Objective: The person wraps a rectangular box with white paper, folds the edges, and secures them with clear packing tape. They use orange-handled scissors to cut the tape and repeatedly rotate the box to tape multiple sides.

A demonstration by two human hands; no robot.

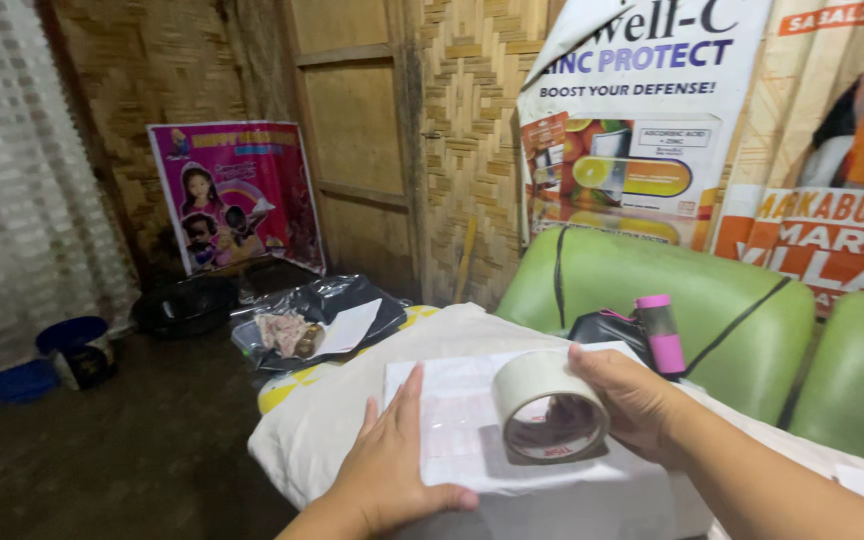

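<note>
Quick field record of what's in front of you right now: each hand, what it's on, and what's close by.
left hand: flat, palm down on white printed paper
right hand: holding roll of tape upright on the paper
surface: white cloth-covered table
behind tape: pink-capped tube beside black pouch
far left: black plastic bag
right: green seat

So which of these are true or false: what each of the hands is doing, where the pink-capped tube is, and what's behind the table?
1. The right hand holds a roll of tape. True.
2. The left hand grips scissors. False: it lies flat on the white sheet of paper.
3. The pink-capped tube lies on the floor. False: it stands beside a black pouch on the table.
4. Green seats stand behind the table. True.
</note>
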